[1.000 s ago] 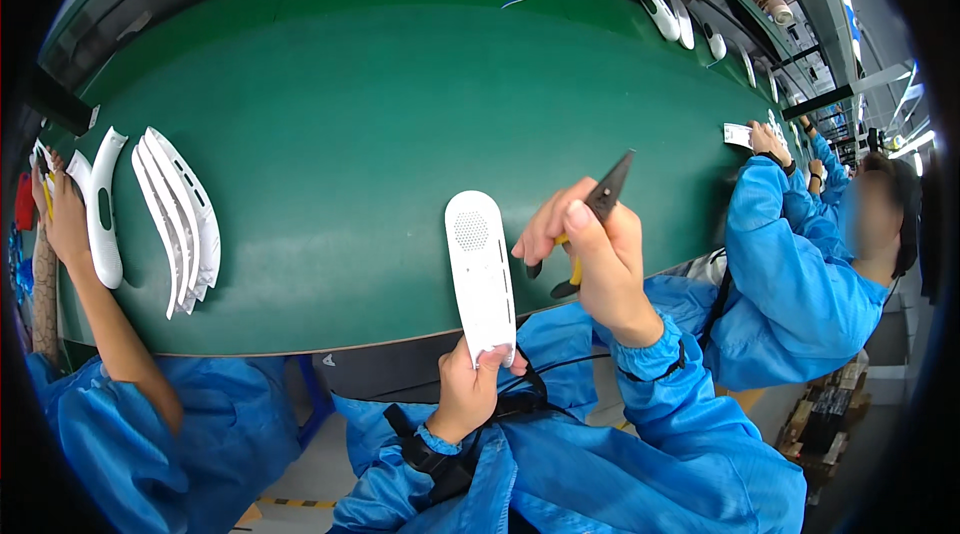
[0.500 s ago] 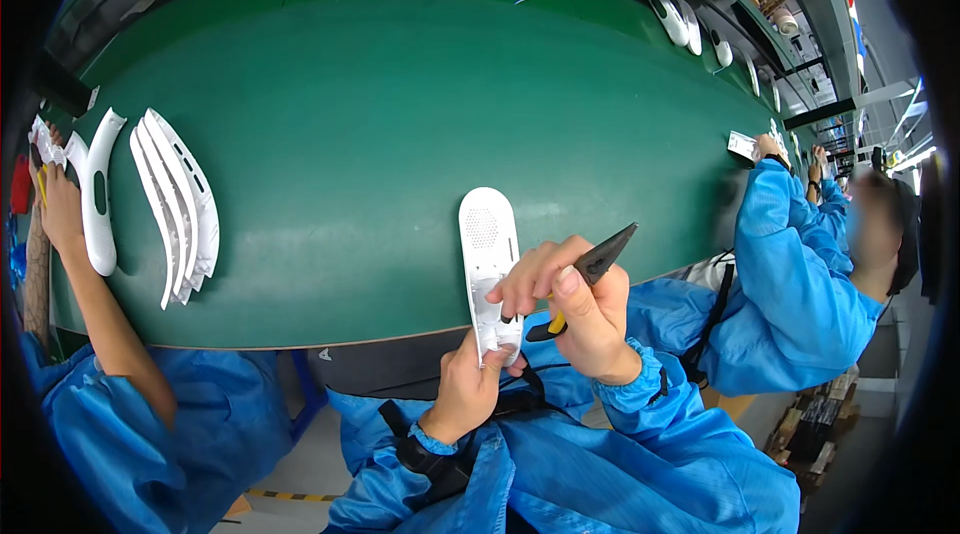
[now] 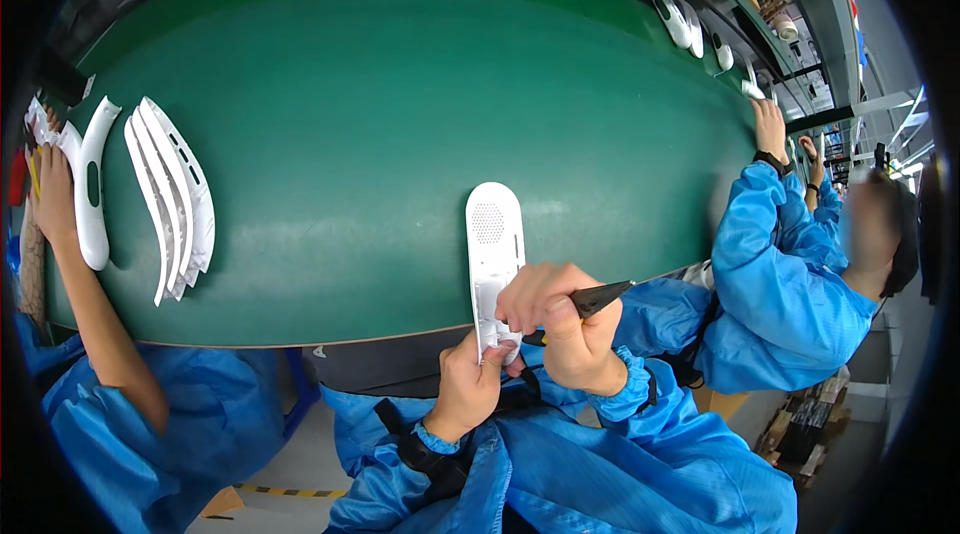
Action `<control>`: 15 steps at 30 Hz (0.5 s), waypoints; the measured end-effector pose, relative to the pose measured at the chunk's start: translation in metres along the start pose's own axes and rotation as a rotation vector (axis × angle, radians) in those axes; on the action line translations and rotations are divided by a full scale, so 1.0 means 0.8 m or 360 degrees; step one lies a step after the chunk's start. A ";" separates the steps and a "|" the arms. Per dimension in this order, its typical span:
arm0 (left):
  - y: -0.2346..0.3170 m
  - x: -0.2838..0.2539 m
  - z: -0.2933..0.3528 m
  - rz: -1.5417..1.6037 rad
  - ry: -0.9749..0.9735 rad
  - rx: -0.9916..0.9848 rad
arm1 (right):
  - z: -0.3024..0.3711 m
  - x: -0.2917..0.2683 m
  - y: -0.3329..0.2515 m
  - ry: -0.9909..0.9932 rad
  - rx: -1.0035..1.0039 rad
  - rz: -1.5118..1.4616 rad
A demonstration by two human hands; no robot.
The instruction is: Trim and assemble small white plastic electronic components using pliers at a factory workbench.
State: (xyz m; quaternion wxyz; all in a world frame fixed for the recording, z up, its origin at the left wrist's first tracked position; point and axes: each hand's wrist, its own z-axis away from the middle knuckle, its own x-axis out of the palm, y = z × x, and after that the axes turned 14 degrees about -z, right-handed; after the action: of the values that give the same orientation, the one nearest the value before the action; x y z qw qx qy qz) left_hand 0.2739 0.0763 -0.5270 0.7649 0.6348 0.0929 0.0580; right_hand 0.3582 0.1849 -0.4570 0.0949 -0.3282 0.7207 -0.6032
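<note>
A long white plastic housing [image 3: 497, 256] with a rounded end and a patch of small round holes lies over the near edge of the green table. My left hand [image 3: 466, 386] grips its near end, thumb on the inner side. My right hand [image 3: 568, 329] is closed around a pair of pliers [image 3: 602, 300] with black tapered jaws and partly hidden yellow-and-black handles. The jaws point right, away from the housing. My right fingers are over the lower part of the housing and cover some of it; whether they touch it I cannot tell.
Several curved white shells [image 3: 178, 199] stand nested on the left of the green table [image 3: 350, 114]. Beside them, another person's arm [image 3: 98, 304] reaches toward a white curved part [image 3: 92, 204]. A co-worker in blue [image 3: 785, 254] sits at the right. More white parts [image 3: 675, 22] line the far right edge.
My right hand has come down slightly, and the pliers have tilted from pointing up and right to nearly level. The right co-worker's hand has moved up, farther along the table.
</note>
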 end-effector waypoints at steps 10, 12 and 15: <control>0.005 -0.003 0.001 -0.0132 0.0028 0.0022 | 0.016 0.009 0.005 0.0008 -0.0173 0.0193; 0.006 -0.002 0.000 -0.0175 0.0033 0.0035 | 0.019 0.007 0.008 0.0011 -0.0223 0.0172; 0.008 -0.004 0.001 -0.0164 0.0018 0.0026 | 0.024 0.006 0.013 0.0045 -0.0279 0.0113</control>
State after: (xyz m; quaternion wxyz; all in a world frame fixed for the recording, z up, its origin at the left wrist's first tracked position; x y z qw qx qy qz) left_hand 0.2715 0.0763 -0.5205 0.7612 0.6350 0.1302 0.0214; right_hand 0.3611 0.1669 -0.4702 0.0769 -0.3008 0.7832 -0.5386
